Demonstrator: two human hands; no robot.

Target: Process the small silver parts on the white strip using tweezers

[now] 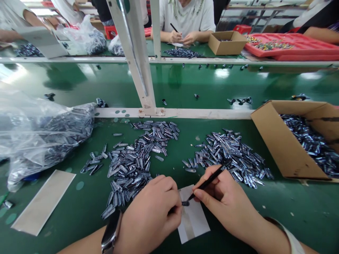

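Note:
My right hand (225,197) grips a slim black pen-like tool (208,181), its tip touching a small dark piece (185,203) over a white paper square (197,222) with a beige strip. My left hand (156,211), wearing a dark watch, is curled at the paper's left edge; its fingertips are at the small piece, and whether they grip it cannot be made out. Beyond my left hand spreads a pile of shiny dark elongated pieces (129,162). Another pile of similar pieces (230,155) lies beyond my right hand.
A cardboard box (286,148) of dark pieces stands right; a filled plastic bag (53,137) and beige strip sheet (43,203) lie left. A white post (137,60) rises from the rail ahead. Across the green belt (180,83), other people sit near red trays (312,46).

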